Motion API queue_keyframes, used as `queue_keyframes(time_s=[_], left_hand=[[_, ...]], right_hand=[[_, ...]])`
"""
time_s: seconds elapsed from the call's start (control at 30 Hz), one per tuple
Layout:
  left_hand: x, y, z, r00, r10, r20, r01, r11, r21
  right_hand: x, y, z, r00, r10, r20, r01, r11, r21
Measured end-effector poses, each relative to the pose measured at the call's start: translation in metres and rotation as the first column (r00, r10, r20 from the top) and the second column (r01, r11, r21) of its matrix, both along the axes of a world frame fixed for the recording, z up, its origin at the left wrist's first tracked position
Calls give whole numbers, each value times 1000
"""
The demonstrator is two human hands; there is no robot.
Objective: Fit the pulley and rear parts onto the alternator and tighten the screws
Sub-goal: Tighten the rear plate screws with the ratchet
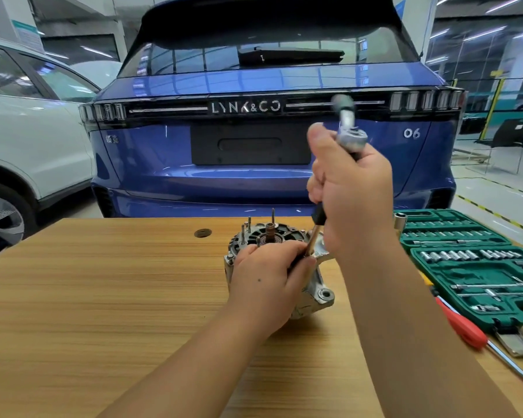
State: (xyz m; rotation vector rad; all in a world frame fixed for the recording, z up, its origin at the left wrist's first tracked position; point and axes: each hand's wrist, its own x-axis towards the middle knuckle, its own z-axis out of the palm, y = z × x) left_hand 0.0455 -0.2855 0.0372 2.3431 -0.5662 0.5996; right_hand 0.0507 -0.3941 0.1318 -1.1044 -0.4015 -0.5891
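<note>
Silver cast-metal alternator (pixel 316 292) sits near the far edge of the wooden table (pixel 103 297), rear face up. Left hand (pixel 264 282) pinches the driver's brass-coloured shaft (pixel 313 240) at the housing. Right hand (pixel 352 188) fisted round the black driver handle (pixel 319 217). Green socket case (pixel 468 267) at the right edge.

The alternator (pixel 280 263) stands on the wooden table (pixel 103 297), studs up, and the left hand (pixel 266 282) grips its near side. Above it the right hand (pixel 351 194) holds a driver tool (pixel 319 220) upright, shaft reaching the alternator's right edge. Right of the alternator lie an open green socket case (pixel 471 267) and a red-handled screwdriver (pixel 462 324).
</note>
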Motion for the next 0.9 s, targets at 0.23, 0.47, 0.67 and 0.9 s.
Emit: queue_keyframes(time_s=[0.23,0.47,0.67,0.9], left_hand=[[-3,0,2,999,-18,-42,15,997,-75],[-4,-1,7,999,-17,-44,13,996,-89],[-2,4,7,991,-95,-91,82,988,-133],[-1,3,7,998,-56,-31,54,997,-60]], right_hand=[[6,-9,-5,924,381,33,-377,921,-98],[8,3,-10,952,114,284,-59,979,-197],[1,6,-9,947,233,220,-177,953,-246],[-8,9,-2,991,68,115,-40,972,-232]])
